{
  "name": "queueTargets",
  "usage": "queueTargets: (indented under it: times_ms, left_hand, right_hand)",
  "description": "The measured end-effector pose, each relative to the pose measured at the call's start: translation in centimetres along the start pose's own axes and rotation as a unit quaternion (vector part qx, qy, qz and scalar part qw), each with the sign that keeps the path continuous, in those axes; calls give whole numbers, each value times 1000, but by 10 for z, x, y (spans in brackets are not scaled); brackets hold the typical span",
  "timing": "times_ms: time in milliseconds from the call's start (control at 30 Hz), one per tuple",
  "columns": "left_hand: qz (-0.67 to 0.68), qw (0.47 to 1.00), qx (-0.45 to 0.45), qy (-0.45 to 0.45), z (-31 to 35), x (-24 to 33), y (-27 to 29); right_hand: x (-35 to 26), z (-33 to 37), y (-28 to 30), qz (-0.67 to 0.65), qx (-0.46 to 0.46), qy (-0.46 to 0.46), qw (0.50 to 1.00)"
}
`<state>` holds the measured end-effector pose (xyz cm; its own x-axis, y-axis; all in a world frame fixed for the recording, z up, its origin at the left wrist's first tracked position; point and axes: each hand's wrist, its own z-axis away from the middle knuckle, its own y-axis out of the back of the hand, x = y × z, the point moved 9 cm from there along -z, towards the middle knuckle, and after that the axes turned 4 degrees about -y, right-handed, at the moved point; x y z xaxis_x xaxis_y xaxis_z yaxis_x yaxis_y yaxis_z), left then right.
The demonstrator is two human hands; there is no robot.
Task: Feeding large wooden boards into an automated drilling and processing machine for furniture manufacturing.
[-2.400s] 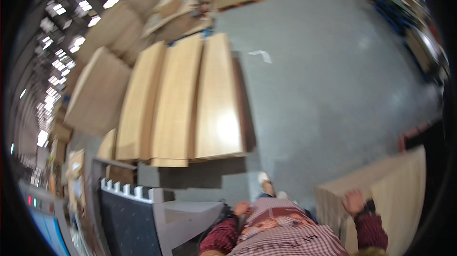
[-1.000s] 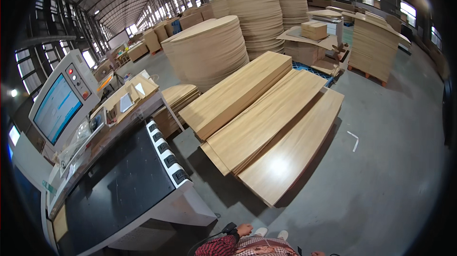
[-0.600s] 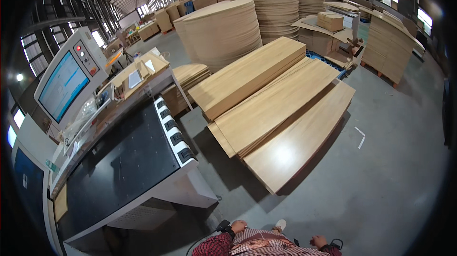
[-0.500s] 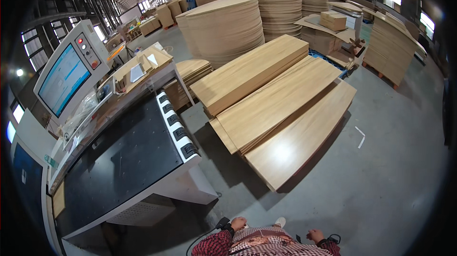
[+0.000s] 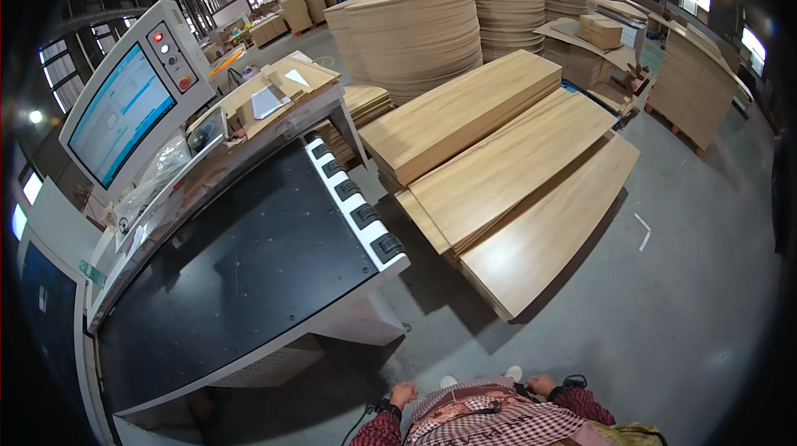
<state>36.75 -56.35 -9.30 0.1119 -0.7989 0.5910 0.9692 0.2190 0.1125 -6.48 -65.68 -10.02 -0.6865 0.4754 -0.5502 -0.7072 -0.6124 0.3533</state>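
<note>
At the lower edge, my left hand (image 5: 403,395) hangs beside the checked apron (image 5: 490,417) with its fingers curled in. My right hand (image 5: 541,385) is at the apron's other side, its fingers also curled. Neither appears to hold or touch any board. Ahead lie wood-grain boards in three long stacks: a tall left stack (image 5: 465,114), a middle stack (image 5: 515,168) and a right stack (image 5: 552,226) nearest to my right hand. To the left, nearest my left hand, stands a machine with a black flat bed (image 5: 249,255) and a white edge strip with black rollers (image 5: 364,214).
A screen panel (image 5: 124,114) with buttons rises at the left. Behind the bed, a worktable (image 5: 320,93) carries papers and board pieces. Tall piles of curved panels (image 5: 407,31) stand farther back. A cardboard box (image 5: 599,31) and a panel pile (image 5: 693,93) are at the far right.
The view has shifted, so the machine bed and board stacks sit farther right in the picture. Both hands have moved slightly, the left lower and the right higher; both shoes now show.
</note>
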Motion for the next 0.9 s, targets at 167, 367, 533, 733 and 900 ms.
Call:
queueTargets:
  times_ms: [167, 367, 533, 733, 900]
  left_hand:
    - [85, 994, 60, 16, 3, -20, 55]
    - [227, 971, 53, 46, -15, -67, 78]
    - [304, 951, 48, -43, -21, -47, 71]
    - [353, 921, 127, -110, -33, 10, 80]
    - [377, 889, 184, -182, -13, 83, 83]
  right_hand:
    - [-69, -34, 13, 114, 86, 72, 987]
    - [-105, -101, -1, 173, 5, 74, 982]
    - [-158, -170, -15, 352, -18, 118, 928]
    - [-284, -240, 1, 89, -178, 123, 972]
    - [-385, -278, 34, 102, -145, 91, 980]
